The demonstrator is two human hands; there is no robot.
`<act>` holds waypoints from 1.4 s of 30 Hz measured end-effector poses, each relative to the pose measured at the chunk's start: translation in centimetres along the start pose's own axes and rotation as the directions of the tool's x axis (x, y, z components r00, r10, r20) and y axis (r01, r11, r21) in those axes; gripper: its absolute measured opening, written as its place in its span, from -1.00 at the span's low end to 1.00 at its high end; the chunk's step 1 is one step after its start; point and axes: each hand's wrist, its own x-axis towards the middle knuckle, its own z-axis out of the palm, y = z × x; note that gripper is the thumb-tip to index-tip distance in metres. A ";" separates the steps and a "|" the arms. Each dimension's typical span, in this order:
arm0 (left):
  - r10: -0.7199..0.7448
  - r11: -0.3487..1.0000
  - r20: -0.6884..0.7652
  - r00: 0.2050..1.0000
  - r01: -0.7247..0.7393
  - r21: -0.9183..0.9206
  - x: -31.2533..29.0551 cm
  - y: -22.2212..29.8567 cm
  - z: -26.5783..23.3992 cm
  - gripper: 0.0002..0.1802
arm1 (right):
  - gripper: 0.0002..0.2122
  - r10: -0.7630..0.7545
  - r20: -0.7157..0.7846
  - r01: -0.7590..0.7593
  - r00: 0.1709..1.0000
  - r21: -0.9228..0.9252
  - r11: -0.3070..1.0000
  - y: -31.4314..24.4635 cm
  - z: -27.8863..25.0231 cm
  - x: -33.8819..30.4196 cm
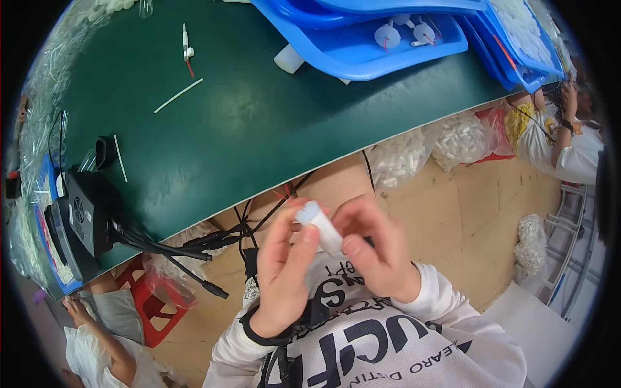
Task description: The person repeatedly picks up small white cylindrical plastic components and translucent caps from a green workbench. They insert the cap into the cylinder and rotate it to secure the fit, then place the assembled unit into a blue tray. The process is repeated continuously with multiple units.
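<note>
Over my lap, just off the table's near edge, I hold a short white plastic cylinder (328,238) with a bluish translucent upper end. My left hand (283,268) grips it with the thumb along its side and the fingers behind. Thin red wires (283,191) stick out beyond the left fingertips; where they attach is hidden. At the cylinder's lower end, my right hand (378,249) pinches with thumb and fingers, slightly blurred.
Blue trays (362,70) at the far right hold round white parts (387,37) with red wires. A white cylinder (288,59), a thin white stick (178,96) and a small wired part (185,44) lie on the green table (252,129). Black cables (174,249) hang off its left edge. Co-workers sit both sides.
</note>
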 end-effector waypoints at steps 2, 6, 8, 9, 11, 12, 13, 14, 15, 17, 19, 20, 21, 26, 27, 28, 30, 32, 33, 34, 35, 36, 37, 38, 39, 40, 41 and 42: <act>-0.073 0.996 0.043 0.996 0.074 -0.039 0.4 0.1 0.3 -0.67 | -0.87 0.108 0.091 -0.113 0.990 0.052 0.992 -0.6 0.1 0.6; -0.126 0.983 0.174 0.977 0.146 -0.107 2.6 0.3 0.1 -0.61 | -0.75 0.284 0.134 -0.306 0.949 0.189 0.933 -0.1 0.3 1.6; -0.143 0.982 0.190 0.971 0.163 -0.092 2.9 0.3 0.1 -0.58 | -0.71 0.342 0.172 -0.375 0.924 0.223 0.900 0.0 0.1 2.0; -0.151 0.982 0.198 0.969 0.170 -0.086 3.0 0.3 0.1 -0.57 | -0.69 0.337 0.182 -0.371 0.924 0.210 0.904 -0.1 0.0 2.1; -0.172 0.977 0.214 0.962 0.194 -0.086 3.3 0.2 -0.1 -0.57 | -0.68 0.322 0.173 -0.352 0.931 0.189 0.917 0.0 0.0 2.3; -0.180 0.976 0.222 0.958 0.202 -0.083 3.5 0.2 -0.2 -0.57 | -0.68 0.310 0.159 -0.336 0.937 0.181 0.924 0.1 0.1 2.3; -0.182 0.975 0.229 0.956 0.205 -0.082 3.6 0.1 -0.3 -0.57 | -0.68 0.299 0.147 -0.322 0.943 0.170 0.931 0.1 0.1 2.4; -0.165 0.977 0.231 0.959 0.192 -0.098 3.8 -0.1 -0.2 -0.58 | -0.68 0.320 0.162 -0.345 0.934 0.170 0.923 0.0 -0.1 2.5; -0.147 0.978 0.233 0.961 0.177 -0.112 3.9 -0.3 -0.2 -0.59 | -0.68 0.340 0.175 -0.369 0.924 0.170 0.914 -0.4 -0.3 2.6; -0.071 0.978 0.220 0.973 0.112 -0.178 3.9 -1.2 -0.2 -0.62 | -0.69 0.369 0.183 -0.391 0.911 0.107 0.914 -1.1 -0.7 3.0; -0.069 0.951 0.264 0.962 0.144 -0.273 4.0 -1.8 -0.3 -0.62 | -0.70 0.384 0.165 -0.388 0.908 -0.012 0.922 -2.0 -1.0 3.3; -0.067 0.934 0.287 0.956 0.161 -0.319 4.1 -2.0 -0.3 -0.61 | -0.70 0.399 0.164 -0.397 0.902 -0.046 0.917 -2.5 -1.1 3.5; -0.068 0.928 0.297 0.953 0.170 -0.332 4.0 -2.1 -0.2 -0.61 | -0.70 0.414 0.164 -0.406 0.896 -0.080 0.910 -3.1 -1.4 3.7; -0.072 0.877 0.333 0.940 0.219 -0.428 3.8 -2.4 0.2 -0.59 | -0.72 0.371 0.151 -0.332 0.916 -0.232 0.914 -3.5 -1.4 3.9; -0.098 0.893 0.319 0.943 0.225 -0.390 3.8 -2.4 0.3 -0.57 | -0.73 0.363 0.145 -0.319 0.920 -0.260 0.911 -3.6 -1.3 3.8; -0.122 0.908 0.305 0.944 0.230 -0.350 3.8 -2.2 0.5 -0.55 | -0.73 0.353 0.138 -0.304 0.925 -0.287 0.908 -3.7 -1.3 3.8; -0.151 0.917 0.292 0.944 0.245 -0.316 3.7 -2.0 0.6 -0.52 | -0.73 0.328 0.130 -0.276 0.936 -0.310 0.910 -3.9 -1.1 3.7; -0.160 0.909 0.297 0.941 0.258 -0.329 3.6 -2.1 0.5 -0.52 | -0.72 0.301 0.131 -0.247 0.944 -0.324 0.914 -4.0 -0.9 3.7; -0.152 0.889 0.311 0.938 0.267 -0.371 3.6 -2.1 0.5 -0.54 | -0.72 0.289 0.137 -0.233 0.947 -0.326 0.916 -4.0 -0.8 3.7; -0.142 0.869 0.325 0.935 0.275 -0.411 3.6 -2.0 0.4 -0.57 | -0.72 0.307 0.118 -0.260 0.944 -0.307 0.916 -4.0 -0.6 3.7; -0.132 0.847 0.339 0.932 0.283 -0.449 3.7 -2.0 0.3 -0.59 | -0.71 0.328 0.099 -0.289 0.939 -0.287 0.913 -4.0 -0.5 3.6; -0.161 0.845 0.324 0.932 0.300 -0.443 3.7 -1.7 0.2 -0.59 | -0.71 0.382 0.058 -0.358 0.922 -0.243 0.901 -4.0 0.0 3.6; -0.189 0.843 0.312 0.931 0.316 -0.435 3.6 -1.1 0.4 -0.59 | -0.71 0.434 0.019 -0.423 0.901 -0.195 0.885 -4.1 0.4 3.4; -0.216 0.841 0.298 0.930 0.332 -0.428 3.5 -0.8 0.5 -0.59 | -0.71 0.428 -0.008 -0.426 0.904 -0.116 0.897 -3.8 1.0 3.2; -0.236 0.849 0.267 0.934 0.332 -0.411 3.5 -0.7 0.6 -0.59 | -0.70 0.424 -0.034 -0.425 0.905 -0.037 0.905 -3.2 1.6 3.0; -0.251 0.860 0.231 0.940 0.326 -0.391 3.5 -0.5 0.6 -0.59 | -0.69 0.417 -0.056 -0.415 0.907 0.044 0.909 -2.6 2.0 2.7; -0.264 0.871 0.195 0.945 0.321 -0.372 3.3 -0.4 0.6 -0.58 | -0.69 0.413 -0.012 -0.409 0.911 0.113 0.905 -2.0 1.9 2.4; -0.251 0.891 0.213 0.944 0.312 -0.331 3.0 -0.2 0.3 -0.58 | -0.68 0.405 0.033 -0.404 0.914 0.181 0.897 -1.4 1.7 2.1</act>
